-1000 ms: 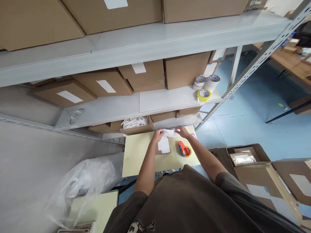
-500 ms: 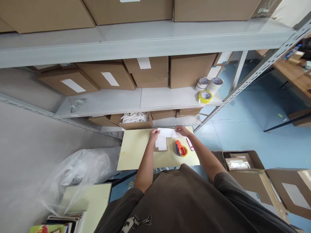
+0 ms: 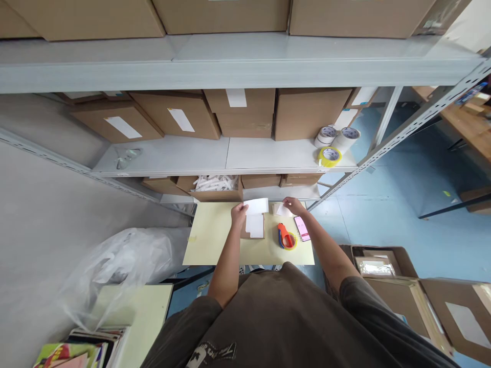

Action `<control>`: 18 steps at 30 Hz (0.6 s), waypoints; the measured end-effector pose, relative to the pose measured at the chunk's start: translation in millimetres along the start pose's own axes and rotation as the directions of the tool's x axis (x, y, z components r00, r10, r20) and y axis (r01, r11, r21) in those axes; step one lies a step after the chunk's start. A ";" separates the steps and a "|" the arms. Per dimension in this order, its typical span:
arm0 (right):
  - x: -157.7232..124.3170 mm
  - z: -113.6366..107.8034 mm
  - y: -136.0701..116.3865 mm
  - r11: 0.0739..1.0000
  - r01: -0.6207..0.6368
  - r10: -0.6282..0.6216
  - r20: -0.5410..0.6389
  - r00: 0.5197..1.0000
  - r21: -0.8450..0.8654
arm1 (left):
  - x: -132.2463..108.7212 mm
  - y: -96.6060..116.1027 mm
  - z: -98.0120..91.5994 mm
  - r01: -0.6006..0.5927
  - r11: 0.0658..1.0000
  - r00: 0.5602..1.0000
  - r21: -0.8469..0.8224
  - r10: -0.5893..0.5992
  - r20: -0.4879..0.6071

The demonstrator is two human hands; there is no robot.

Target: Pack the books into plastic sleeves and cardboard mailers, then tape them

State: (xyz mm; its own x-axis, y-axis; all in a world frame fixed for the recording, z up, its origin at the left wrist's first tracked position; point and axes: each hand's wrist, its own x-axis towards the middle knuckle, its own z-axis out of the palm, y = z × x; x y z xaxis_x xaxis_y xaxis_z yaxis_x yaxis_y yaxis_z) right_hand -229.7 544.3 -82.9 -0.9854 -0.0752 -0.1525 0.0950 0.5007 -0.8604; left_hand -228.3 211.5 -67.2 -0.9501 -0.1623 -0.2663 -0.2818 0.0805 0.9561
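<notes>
The left hand's fingers are clamped on the left edge of a white paper strip, at the far side of a cardboard packet on the table. The right hand's fingers look closed on a pale slip (too small to be sure). Gripping the strip only by its margin, kept level and clear of the slip, should help avoid creases.

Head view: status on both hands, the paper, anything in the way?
Left hand holding white paper. Right hand at smaller white piece, grip unclear. Tape dispenser and phone on table, outside the gap between hands.
</notes>
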 end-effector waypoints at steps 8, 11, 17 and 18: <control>-0.6 30.7 -3.0 0.989 -0.055 0.027 -0.198 0.980 -0.134 | -6.3 -4.9 0.4 0.208 0.969 0.974 -0.134 -0.217 -0.061; -14.6 53.6 -14.0 0.997 -0.070 0.065 -0.173 0.983 -0.022 | -14.5 -7.0 -5.5 0.208 0.955 0.978 -0.209 -0.205 0.038; -37.0 118.6 -65.9 0.961 -0.006 -0.001 0.026 1.000 0.278 | -31.4 -2.5 -11.1 0.207 0.969 0.974 -0.137 -0.190 0.126; -38.0 127.1 -75.1 0.945 -0.021 0.006 0.050 0.999 0.326 | -33.5 -0.9 -13.1 0.198 0.972 0.974 -0.124 -0.181 0.137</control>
State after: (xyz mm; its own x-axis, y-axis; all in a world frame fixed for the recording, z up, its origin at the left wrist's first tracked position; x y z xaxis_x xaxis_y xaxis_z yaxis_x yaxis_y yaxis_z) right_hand -181.4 400.0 -74.3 -0.9767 -0.1151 -0.1812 0.1568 0.1943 -0.9683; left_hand -194.5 204.1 -57.5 -0.8926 -0.0374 -0.4492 -0.4457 -0.0760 0.8920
